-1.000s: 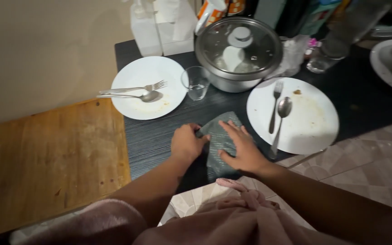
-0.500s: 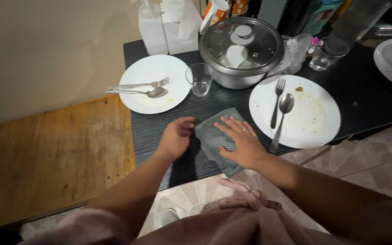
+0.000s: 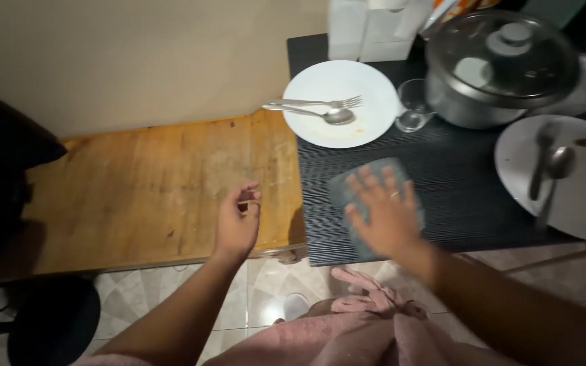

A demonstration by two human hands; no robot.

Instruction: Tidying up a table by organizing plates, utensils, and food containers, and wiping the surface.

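Observation:
My right hand [image 3: 384, 210] lies flat, fingers spread, on a grey-green cloth [image 3: 347, 186] near the front edge of the dark ribbed table [image 3: 456, 183]. My left hand [image 3: 237, 224] hovers with loosely curled fingers over the wooden bench top [image 3: 150, 183], to the left of the table, holding nothing. A white plate [image 3: 337, 102] with a fork and a spoon [image 3: 337, 116] on it sits beyond the cloth.
A drinking glass [image 3: 412, 112] stands beside a metal pot with a glass lid [image 3: 500, 64]. A second white plate [image 3: 564, 176] with a spoon and fork lies at the right. White containers [image 3: 367, 30] stand at the back. Tiled floor below.
My left hand has left the cloth and moved left off the table to over the wooden bench. My right hand stays pressed on the cloth. The view has swung to the left.

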